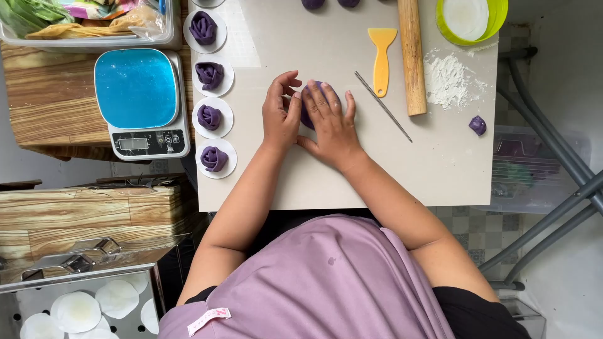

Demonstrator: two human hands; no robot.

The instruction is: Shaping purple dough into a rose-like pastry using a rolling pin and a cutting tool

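Note:
My left hand (280,115) and my right hand (331,123) lie together on a flat piece of purple dough (308,104) on the pale work board (314,182). The right hand's fingers cover most of the dough; the left hand's fingers curl at its left edge. Several purple dough roses (210,117) sit on round white papers in a column left of my hands. A thin metal skewer (383,107), a yellow scraper (381,59) and a wooden rolling pin (411,56) lie to the right.
A blue-topped kitchen scale (139,100) stands to the left on a wooden surface. A flour pile (449,80), a small purple dough lump (477,125) and a green bowl (471,22) are at the right. White round papers (75,312) lie at the lower left.

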